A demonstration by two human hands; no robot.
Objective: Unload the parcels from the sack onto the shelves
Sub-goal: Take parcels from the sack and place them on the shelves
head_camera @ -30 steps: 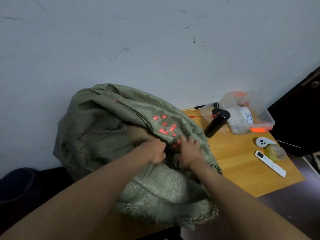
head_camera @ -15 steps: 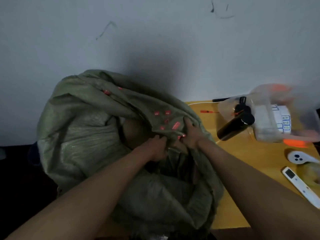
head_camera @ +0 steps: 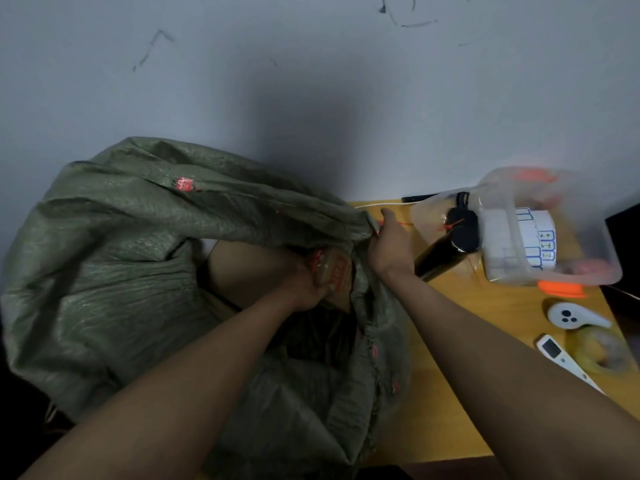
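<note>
I am watching the sack (head_camera: 114, 271), a large green woven bag slumped against the wall at the tabletop's (head_camera: 450, 393) left edge. Its mouth is now gaping, where a moment ago both hands were bunched together on closed fabric. The right hand (head_camera: 389, 247) is pulling the rim toward the far edge, fingers clamped on the cloth. The left hand (head_camera: 306, 289) is reaching inside, fingers closing around a brown parcel (head_camera: 334, 271) with red print, not yet lifted clear. In my judgement unloading is only beginning; no shelves are showing.
</note>
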